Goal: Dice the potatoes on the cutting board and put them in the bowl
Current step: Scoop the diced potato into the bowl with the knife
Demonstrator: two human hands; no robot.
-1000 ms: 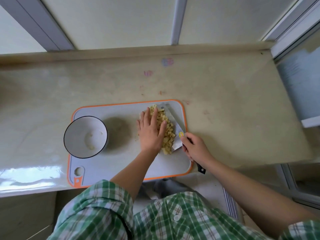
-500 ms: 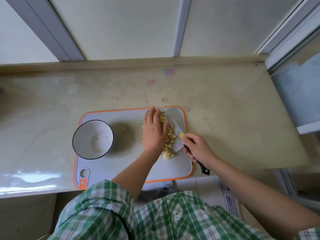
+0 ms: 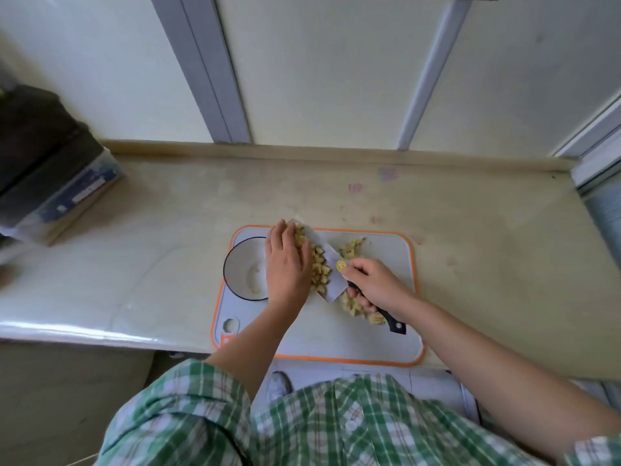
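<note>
A grey cutting board (image 3: 379, 338) with an orange rim lies at the counter's front edge. A white bowl (image 3: 239, 269) with a dark rim stands on its left end, holding a few potato bits. My right hand (image 3: 376, 285) grips the black handle of a wide knife (image 3: 331, 269), whose blade carries a heap of diced potato (image 3: 317, 264). My left hand (image 3: 287, 264) lies flat against that heap, fingers straight, right beside the bowl. More dice (image 3: 353, 248) stay on the board behind and under the blade.
The pale counter (image 3: 487, 264) runs left and right of the board. A dark box-like appliance (image 3: 47, 169) sits at the far left. A wall with grey strips rises behind; a window frame (image 3: 601, 146) borders the right end.
Both hands and the knife have carried the potato heap leftward from the board's right part to just beside the bowl. Some dice stayed behind on the right. The view has pulled back.
</note>
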